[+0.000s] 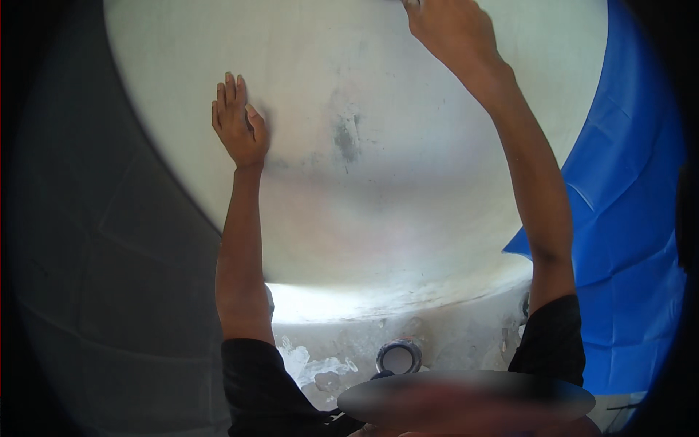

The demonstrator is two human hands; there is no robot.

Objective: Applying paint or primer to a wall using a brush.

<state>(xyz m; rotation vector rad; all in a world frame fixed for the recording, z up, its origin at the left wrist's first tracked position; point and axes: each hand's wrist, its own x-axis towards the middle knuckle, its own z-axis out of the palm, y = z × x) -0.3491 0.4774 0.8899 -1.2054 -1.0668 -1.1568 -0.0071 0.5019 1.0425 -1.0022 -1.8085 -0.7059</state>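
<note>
A large pale, curved panel (342,218) with a grey scuffed patch near its middle fills the centre of the head view. My left hand (239,124) lies open on its left half, palm down, fingers extended. At the top edge, my right hand (451,33) reaches onto the panel. Its fingertips are mostly cut off beside a small dark edge, so I cannot tell whether it holds anything.
A dark grey sheet (124,277) lies left of the panel, a creased blue sheet (619,277) at the right. Below, on the stained floor (459,335), stands a small round container (398,360). A blurred rounded shape (466,400) covers the bottom centre.
</note>
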